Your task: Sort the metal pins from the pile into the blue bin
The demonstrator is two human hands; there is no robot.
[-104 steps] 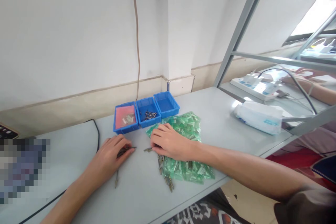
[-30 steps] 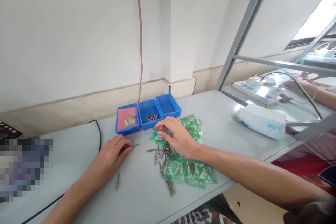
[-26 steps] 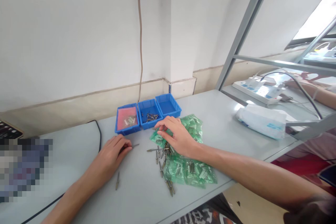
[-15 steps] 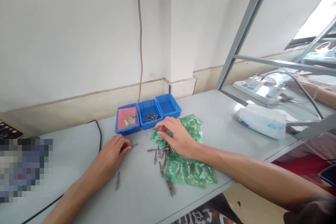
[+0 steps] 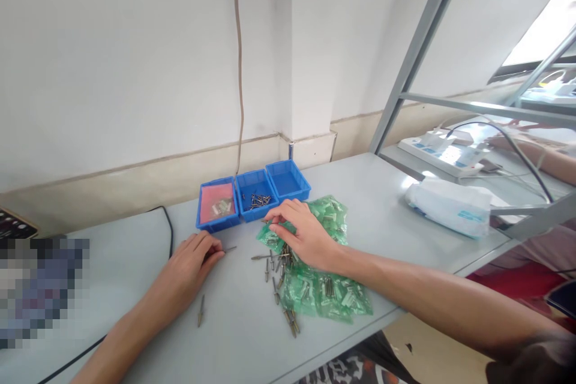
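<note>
My left hand (image 5: 195, 258) is low over the table, thumb and fingers pinched on a pop rivet (image 5: 230, 249) whose thin stem points right. My right hand (image 5: 299, 228) hovers over the green plastic bags, its fingers curled together; a small metal tip, seemingly another rivet, shows at the fingertips. Beneath and in front of it lies a loose heap of rivets (image 5: 282, 270), partly hidden by the hand. Flat green bags (image 5: 328, 297) contain several more metal pieces. One single rivet (image 5: 200, 312) lies apart, below my left hand.
Three blue trays stand side by side: the left tray (image 5: 218, 228) holds a pink sheet and a small clear bag, the middle tray (image 5: 245, 213) holds metal rivets, and the right tray (image 5: 288, 180) shows its bare floor. A tissue pack (image 5: 450, 207) and metal frame (image 5: 418, 42) are rightward.
Almost nothing differs. Both hands keep their places and grips, and the view has shifted very slightly.
</note>
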